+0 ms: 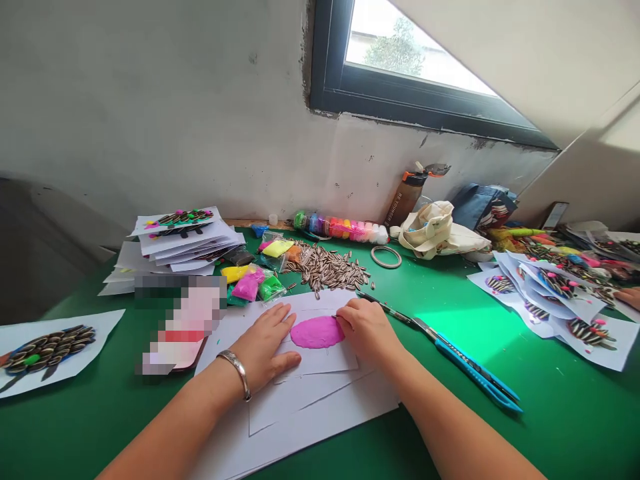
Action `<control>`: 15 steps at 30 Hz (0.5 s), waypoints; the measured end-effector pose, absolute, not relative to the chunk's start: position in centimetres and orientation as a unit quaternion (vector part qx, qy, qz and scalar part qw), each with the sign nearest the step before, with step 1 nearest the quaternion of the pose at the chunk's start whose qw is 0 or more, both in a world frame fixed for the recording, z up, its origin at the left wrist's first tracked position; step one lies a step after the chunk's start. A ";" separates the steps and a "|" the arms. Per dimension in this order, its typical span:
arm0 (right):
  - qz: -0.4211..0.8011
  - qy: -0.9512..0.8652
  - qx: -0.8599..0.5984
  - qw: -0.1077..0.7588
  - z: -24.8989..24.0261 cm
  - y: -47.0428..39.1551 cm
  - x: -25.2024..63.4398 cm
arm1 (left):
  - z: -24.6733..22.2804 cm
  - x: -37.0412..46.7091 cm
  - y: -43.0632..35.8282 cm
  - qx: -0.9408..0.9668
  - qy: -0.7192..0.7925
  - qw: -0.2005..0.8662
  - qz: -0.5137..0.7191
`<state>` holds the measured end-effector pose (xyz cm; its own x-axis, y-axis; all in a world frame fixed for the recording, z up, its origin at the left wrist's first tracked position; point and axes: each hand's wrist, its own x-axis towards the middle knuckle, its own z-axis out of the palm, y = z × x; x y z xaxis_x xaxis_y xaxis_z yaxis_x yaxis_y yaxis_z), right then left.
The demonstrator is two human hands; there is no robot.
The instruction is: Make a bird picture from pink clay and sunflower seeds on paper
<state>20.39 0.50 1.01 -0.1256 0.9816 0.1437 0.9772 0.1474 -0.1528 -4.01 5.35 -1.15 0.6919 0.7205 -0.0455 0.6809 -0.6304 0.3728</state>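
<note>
1. The magenta clay oval (315, 333) lies on white paper (325, 363), between the hands, its long axis running left to right, right end slightly farther.
2. The left hand (267, 343) rests palm-down, fingers spread, just left of it.
3. The right hand (369, 328) bunches its fingers at the oval's right end; I cannot tell what they pinch.

Matt clay oval (316, 333), smooth paper sheet (323, 362)

Could not make out the pixelated object (187, 323), nor the tiny dark sliver (335, 317) in the right hand (369, 330). Lost part of the pink oval (315, 333) behind the fingers (346, 320), the seed-covered paper (103, 327) past the left edge, another person's hand (630, 297) past the right.
</note>
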 end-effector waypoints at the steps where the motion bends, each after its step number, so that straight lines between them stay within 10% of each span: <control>1: 0.012 -0.749 -0.653 0.110 0.9 0.6 20.4 | -1.2 -4.0 5.4 0.902 0.388 0.184 0.056; 15: 0.009 -0.735 -0.665 0.133 0.5 1.2 20.8 | -1.4 -4.1 5.0 0.907 0.387 0.160 0.041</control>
<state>20.79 1.16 0.51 -0.0803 0.9797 0.1836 0.9750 0.1154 -0.1898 -4.06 5.04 -1.38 0.6965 0.7158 -0.0506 0.6898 -0.6484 0.3222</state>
